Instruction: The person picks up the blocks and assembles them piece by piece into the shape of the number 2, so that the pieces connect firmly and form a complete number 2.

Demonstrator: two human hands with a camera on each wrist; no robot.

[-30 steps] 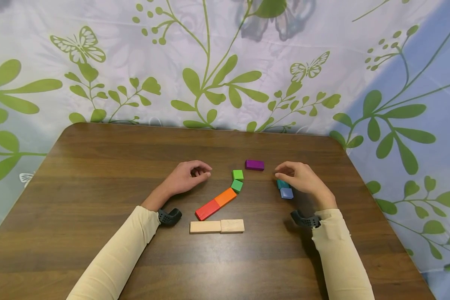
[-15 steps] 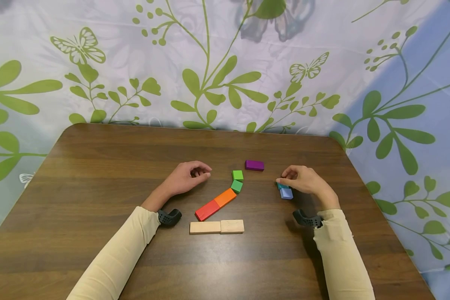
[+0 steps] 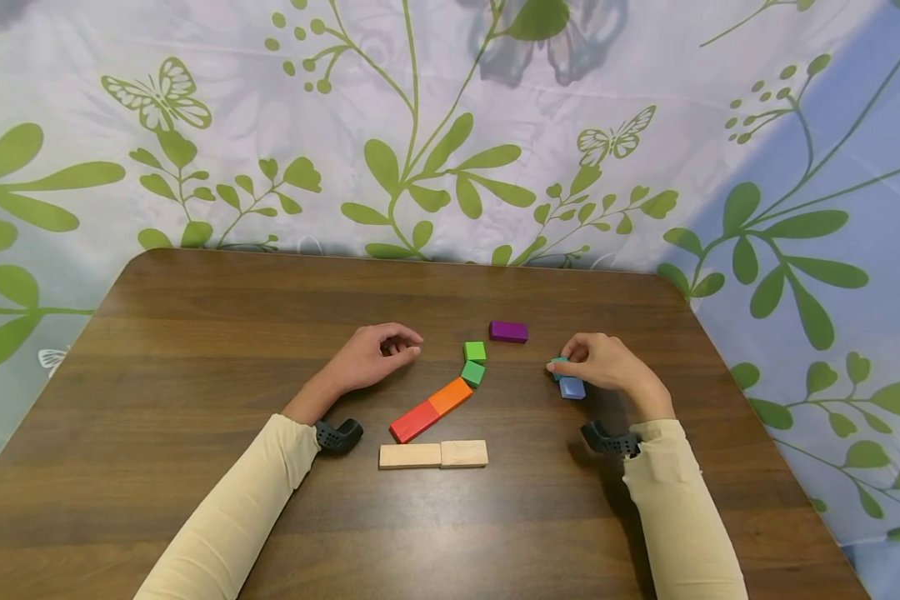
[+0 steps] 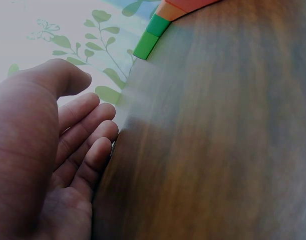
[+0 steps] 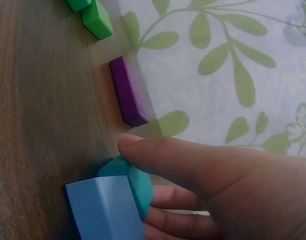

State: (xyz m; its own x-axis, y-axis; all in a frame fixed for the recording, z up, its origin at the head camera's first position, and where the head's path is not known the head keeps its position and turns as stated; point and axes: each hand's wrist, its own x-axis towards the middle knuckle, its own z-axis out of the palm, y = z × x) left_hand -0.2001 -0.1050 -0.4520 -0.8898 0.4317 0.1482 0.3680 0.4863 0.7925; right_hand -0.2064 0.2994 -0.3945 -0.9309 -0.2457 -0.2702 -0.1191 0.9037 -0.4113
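My right hand [image 3: 607, 362] pinches a teal block [image 3: 560, 363] between thumb and fingers. In the right wrist view the thumb lies over the top of the teal block [image 5: 137, 185], with other fingers behind it. A blue block [image 3: 572, 388] sits against its near side. My left hand [image 3: 375, 357] rests on the table, fingers loosely curled, holding nothing. To its right lie a light green block [image 3: 475, 352] and a darker green block [image 3: 473, 373], touching at an angle. An orange block [image 3: 451, 397] and a red block [image 3: 415, 421] continue that line toward me.
A purple block [image 3: 508, 332] lies farther back between the hands. Two plain wooden blocks [image 3: 433, 454] lie end to end nearer me. The brown table [image 3: 232, 317] meets a leaf-patterned cloth [image 3: 450, 100] at its back edge.
My right hand has come down on the teal block, gripped it and shifted it slightly left. The blue block is almost where it was. My left hand has stayed still.
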